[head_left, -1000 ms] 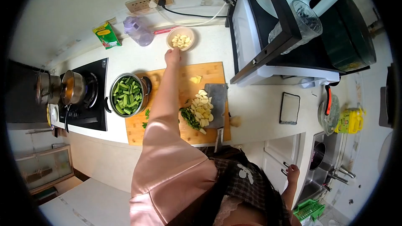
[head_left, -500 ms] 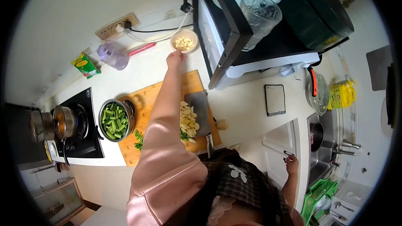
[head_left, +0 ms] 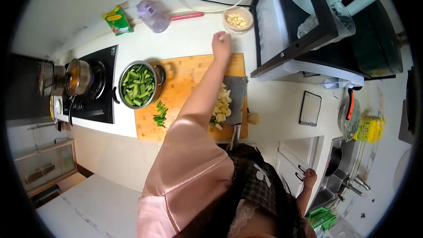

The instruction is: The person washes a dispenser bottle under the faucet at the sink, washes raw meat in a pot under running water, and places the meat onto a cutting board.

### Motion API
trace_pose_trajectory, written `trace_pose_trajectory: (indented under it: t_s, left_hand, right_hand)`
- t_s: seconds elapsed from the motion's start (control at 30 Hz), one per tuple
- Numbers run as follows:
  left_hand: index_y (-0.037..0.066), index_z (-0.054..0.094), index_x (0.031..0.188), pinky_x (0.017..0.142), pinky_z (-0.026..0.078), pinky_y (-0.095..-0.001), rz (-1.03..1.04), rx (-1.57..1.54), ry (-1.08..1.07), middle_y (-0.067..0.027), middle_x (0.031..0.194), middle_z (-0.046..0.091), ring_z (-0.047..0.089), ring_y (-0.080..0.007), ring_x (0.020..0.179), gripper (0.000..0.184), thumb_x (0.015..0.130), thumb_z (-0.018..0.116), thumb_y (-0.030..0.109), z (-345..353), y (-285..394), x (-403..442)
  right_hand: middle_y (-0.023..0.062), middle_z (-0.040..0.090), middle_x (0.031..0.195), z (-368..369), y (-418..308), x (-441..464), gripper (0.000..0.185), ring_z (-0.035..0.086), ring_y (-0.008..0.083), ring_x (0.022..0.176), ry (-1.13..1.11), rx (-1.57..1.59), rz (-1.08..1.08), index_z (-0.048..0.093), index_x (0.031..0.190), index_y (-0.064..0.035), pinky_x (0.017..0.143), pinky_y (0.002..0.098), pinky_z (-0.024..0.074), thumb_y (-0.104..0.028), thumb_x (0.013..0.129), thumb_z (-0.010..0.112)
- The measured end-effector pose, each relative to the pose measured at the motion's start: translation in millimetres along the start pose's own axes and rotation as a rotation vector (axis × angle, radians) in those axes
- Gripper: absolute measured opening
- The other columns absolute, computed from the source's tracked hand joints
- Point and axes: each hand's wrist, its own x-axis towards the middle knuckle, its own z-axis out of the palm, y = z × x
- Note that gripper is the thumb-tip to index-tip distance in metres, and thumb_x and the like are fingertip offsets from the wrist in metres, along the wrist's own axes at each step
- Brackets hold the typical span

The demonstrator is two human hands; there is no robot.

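My left hand [head_left: 221, 46] is closed, pinching a small pale piece that looks like a garlic clove [head_left: 224, 37]. Just beyond it stands a small bowl [head_left: 227, 27] with peeled garlic cloves [head_left: 236, 20]. Under my left forearm lies a wooden cutting board [head_left: 185, 68]. Pale sliced pieces [head_left: 223, 105] rest there beside a cleaver [head_left: 236, 92], partly hidden by my arm. Cut green peppers [head_left: 160, 114] lie at the board's near left. My right hand [head_left: 310, 178] hangs low by the cabinet handles, its fingers curled and nothing visible in them.
A pot [head_left: 153, 94] of cut green vegetables sits on the board's left, near the black stove [head_left: 102, 110] with its pan [head_left: 79, 77]. A purple bottle [head_left: 152, 16] and green packet [head_left: 117, 20] stand at the wall. An open-doored appliance [head_left: 286, 46] borders the right.
My left hand has drawn back from the garlic bowl, pinching a pale piece. The view has shifted, moving the counter scene right and up. My right hand stays low.
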Motion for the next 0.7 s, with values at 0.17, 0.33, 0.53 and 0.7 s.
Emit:
trace_pose_trajectory:
  t_s: [0.17,0.33,0.53,0.7]
  left_hand:
    - [0.004,0.050,0.101,0.059,0.044,-0.0215,-0.151,-0.024,-0.229,-0.0046,0.078,0.058,0.055,-0.0112,0.068,0.021,0.082,0.057,0.012,-109,38,-110]
    - [0.009,0.053,0.095,0.056,0.042,-0.0220,-0.206,-0.252,0.172,-0.0026,0.084,0.058,0.055,-0.0111,0.065,0.011,0.085,0.053,0.013,-218,31,-160]
    - [0.008,0.046,0.078,0.049,0.040,-0.0224,-0.150,-0.278,0.611,0.0007,0.060,0.044,0.047,-0.0105,0.053,0.013,0.085,0.050,0.018,-340,28,-156]
    - [0.000,0.054,0.092,0.060,0.044,-0.0235,-0.270,-0.358,0.629,-0.0043,0.076,0.055,0.053,-0.0129,0.066,0.019,0.081,0.051,0.016,-369,55,-154]
  right_hand:
    - [0.0078,0.060,0.073,17,-51,41,0.018,0.062,0.0159,0.063,0.040,-0.020,-0.077,0.058,0.091,-0.0004,0.047,0.0250,0.0454,-0.016,0.082,0.054]
    - [0.0072,0.060,0.073,46,-95,71,0.018,0.061,0.0159,0.063,-0.049,0.000,-0.261,0.057,0.091,-0.0004,0.049,0.0254,0.0455,-0.016,0.083,0.054]
    - [0.0071,0.060,0.072,63,-136,77,0.019,0.060,0.0151,0.063,-0.095,-0.074,-0.343,0.057,0.091,0.0002,0.052,0.0255,0.0453,-0.017,0.083,0.054]
    - [0.0085,0.060,0.072,71,-138,77,0.021,0.060,0.0148,0.063,-0.153,-0.006,-0.309,0.058,0.091,-0.0001,0.052,0.0249,0.0450,-0.020,0.083,0.055]
